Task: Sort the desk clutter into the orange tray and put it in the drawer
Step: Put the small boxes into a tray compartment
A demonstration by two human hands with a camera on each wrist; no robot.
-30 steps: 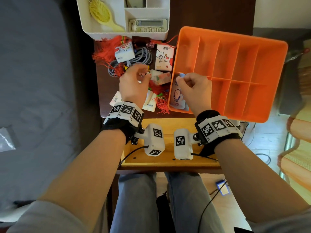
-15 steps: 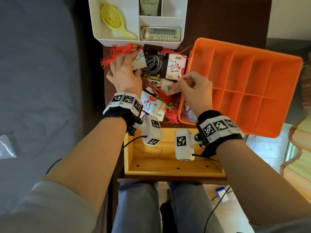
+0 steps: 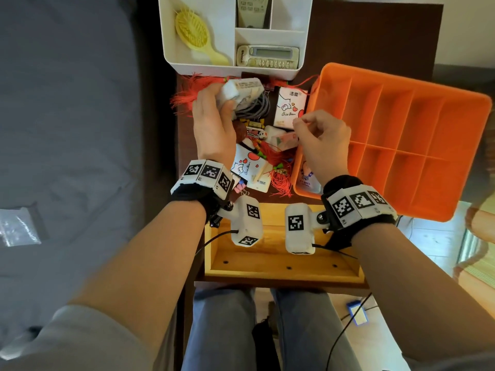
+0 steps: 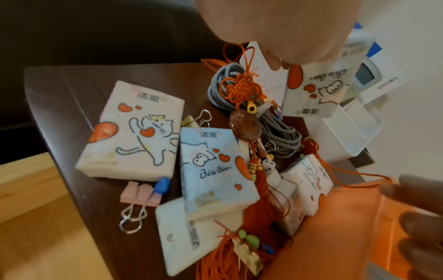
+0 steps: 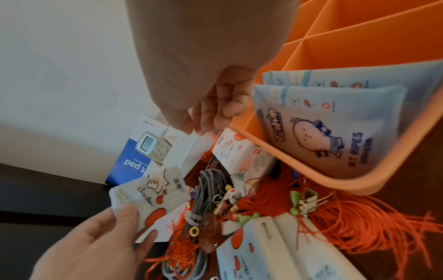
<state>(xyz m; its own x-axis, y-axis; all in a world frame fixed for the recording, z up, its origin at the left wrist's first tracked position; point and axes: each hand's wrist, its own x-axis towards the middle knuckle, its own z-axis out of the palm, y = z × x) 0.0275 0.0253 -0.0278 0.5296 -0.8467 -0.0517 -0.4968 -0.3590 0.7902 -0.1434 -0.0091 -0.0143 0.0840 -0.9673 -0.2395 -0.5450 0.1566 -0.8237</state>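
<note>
The orange tray (image 3: 401,84) sits at the right of the dark desk, with two wet-wipe packs (image 5: 323,132) in its near-left compartment. My left hand (image 3: 214,121) grips a white tissue pack (image 3: 241,92) and holds it just above the grey cable coil (image 3: 251,108). My right hand (image 3: 321,140) hovers with curled fingers at the tray's left rim. A thin red tassel cord (image 4: 359,176) runs up to its fingertips (image 5: 203,128), which seem to pinch it. More tissue packs (image 4: 131,128), a pink binder clip (image 4: 141,195) and red tassels (image 3: 278,180) lie between my hands.
The wooden drawer (image 3: 281,266) stands open below the desk edge, under my wrists. A white organiser (image 3: 214,68) with a yellow hairbrush (image 3: 195,33) and remotes stands at the back. A grey bed lies to the left.
My left hand reached to the back left, took the white tissue pack and lifted it. My right hand left the tray's near-left compartment and moved over the clutter by the rim.
</note>
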